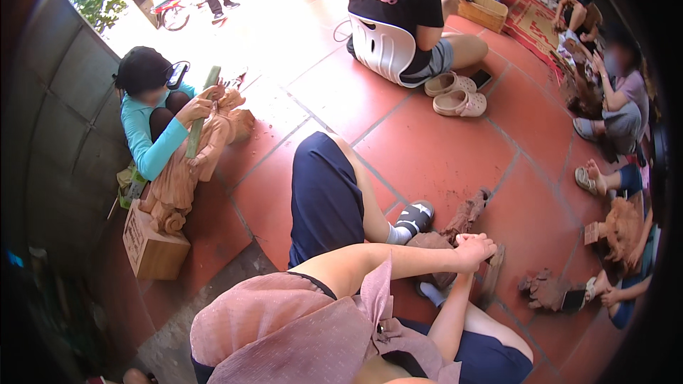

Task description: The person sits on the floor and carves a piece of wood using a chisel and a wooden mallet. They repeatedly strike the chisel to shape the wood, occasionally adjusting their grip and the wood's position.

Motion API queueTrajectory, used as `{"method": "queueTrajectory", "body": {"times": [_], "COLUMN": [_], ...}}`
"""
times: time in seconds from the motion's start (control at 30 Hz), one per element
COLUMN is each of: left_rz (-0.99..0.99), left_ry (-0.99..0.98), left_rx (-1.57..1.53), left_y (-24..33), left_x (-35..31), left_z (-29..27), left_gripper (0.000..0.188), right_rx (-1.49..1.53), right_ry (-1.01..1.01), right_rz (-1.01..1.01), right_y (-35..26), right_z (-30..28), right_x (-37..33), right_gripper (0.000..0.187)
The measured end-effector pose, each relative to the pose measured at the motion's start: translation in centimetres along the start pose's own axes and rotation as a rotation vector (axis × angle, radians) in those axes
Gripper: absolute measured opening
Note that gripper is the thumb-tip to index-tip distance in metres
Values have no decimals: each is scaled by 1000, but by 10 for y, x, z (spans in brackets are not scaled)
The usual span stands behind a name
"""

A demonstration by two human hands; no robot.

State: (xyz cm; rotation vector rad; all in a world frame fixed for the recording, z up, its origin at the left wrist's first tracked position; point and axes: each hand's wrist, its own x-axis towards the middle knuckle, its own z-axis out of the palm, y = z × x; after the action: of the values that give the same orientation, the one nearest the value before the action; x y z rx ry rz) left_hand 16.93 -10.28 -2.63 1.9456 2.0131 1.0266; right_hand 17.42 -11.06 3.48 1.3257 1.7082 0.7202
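My left hand (477, 252) is out in front of me over my lap, its fingers curled closed around something I cannot make out. Below it, my right forearm (452, 316) rises to meet the left wrist; the right hand is mostly hidden there, its fingers out of sight. Just beyond the hands a dark brown carved wood piece (466, 215) slants up from the floor. A rounded brown lump (429, 240) lies by my left shoe, partly covered by my arm. Beside my hands is a narrow, flat wooden piece (489, 281).
At left, a person in a turquoise top holds a long green bar (203, 110) against a large wood carving (206, 146) on a block (156, 245). Ahead, another person sits by clogs (459, 102) and a phone (482, 79). More people with carvings (620, 227) sit at right.
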Motion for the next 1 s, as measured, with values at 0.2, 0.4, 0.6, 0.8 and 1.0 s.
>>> {"method": "queueTrajectory", "body": {"times": [0.2, 0.4, 0.6, 0.8, 1.0], "left_rz": [-60, -19, 28, 22, -131], "left_ry": [-172, -225, -157, -192, -242], "left_rx": [-97, -143, -169, -205, -405], "left_y": [14, 26, 24, -2, -18], "left_x": [-2, 3, -2, 11, 59], "left_z": [-39, -43, -45, -36, -131], "left_gripper": [26, 28, 25, 20, 27], "right_rx": [-201, 106, 712, 1809, 2176], "right_ry": [137, 136, 190, 523, 396], "right_rz": [-60, -58, -137, -382, -454], "right_y": [-73, -27, -31, -44, -9], "right_z": [62, 53, 65, 83, 76], "right_x": [43, 29, 22, 36, 52], "right_gripper": [22, 23, 24, 27, 26]}}
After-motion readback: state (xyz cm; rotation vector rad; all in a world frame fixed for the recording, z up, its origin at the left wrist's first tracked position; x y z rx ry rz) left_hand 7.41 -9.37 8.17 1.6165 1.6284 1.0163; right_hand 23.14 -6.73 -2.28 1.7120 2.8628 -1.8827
